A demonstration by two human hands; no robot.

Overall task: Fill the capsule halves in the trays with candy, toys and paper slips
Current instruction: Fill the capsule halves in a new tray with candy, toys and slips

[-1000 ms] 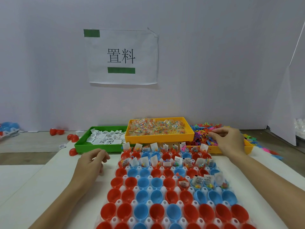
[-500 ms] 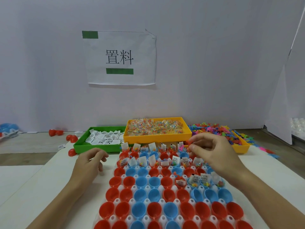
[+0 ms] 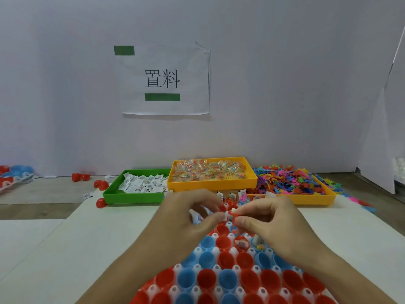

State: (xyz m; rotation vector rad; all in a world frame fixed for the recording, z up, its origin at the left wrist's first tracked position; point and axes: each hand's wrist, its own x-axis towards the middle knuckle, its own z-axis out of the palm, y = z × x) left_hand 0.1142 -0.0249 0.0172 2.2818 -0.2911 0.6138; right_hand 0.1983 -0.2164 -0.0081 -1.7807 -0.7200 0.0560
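A white tray [image 3: 215, 268] of red and blue capsule halves lies in front of me; the far rows hold slips, candy and toys, the near rows are bare. Both hands meet above its middle. My right hand [image 3: 269, 224] pinches a small red toy figure [image 3: 234, 217] between thumb and forefinger. My left hand [image 3: 188, 216] has curled fingers whose tips touch the same toy from the left. Behind stand a green bin of paper slips [image 3: 131, 197], a yellow bin of wrapped candy [image 3: 211, 184] and a yellow bin of coloured toys [image 3: 315, 197].
Loose red capsule halves [image 3: 100, 202] lie left of the green bin. Another capsule tray [image 3: 13, 176] sits at the far left edge. A white wall with a paper sign [image 3: 163, 81] stands behind the bins. Stray toys [image 3: 359, 202] lie right of the toy bin.
My right hand came back from the toy bin with a red toy to above the tray's middle. My left hand left the table beside the tray and rose to meet it.
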